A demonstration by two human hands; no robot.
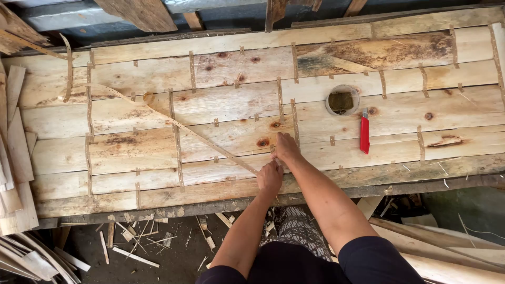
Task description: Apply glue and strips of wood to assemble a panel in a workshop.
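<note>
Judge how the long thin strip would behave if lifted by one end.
The strip is probably floppy: it already curves across the boards. Likely light, being long and very thin. The left hand pinches its near end with ease.

Your left hand (270, 178) was curled over the near end of the thin wooden strip (173, 123), so you could not see where that strip stopped or how your fingers gripped it. Your right hand (285, 147) covered the veneer sheet (231, 79) beneath it, and the sheet itself ran off the right edge of the view. What sat inside the small round container (342, 100) was too small to tell, and the scrap pile (16, 158) was cut off at the left.
</note>
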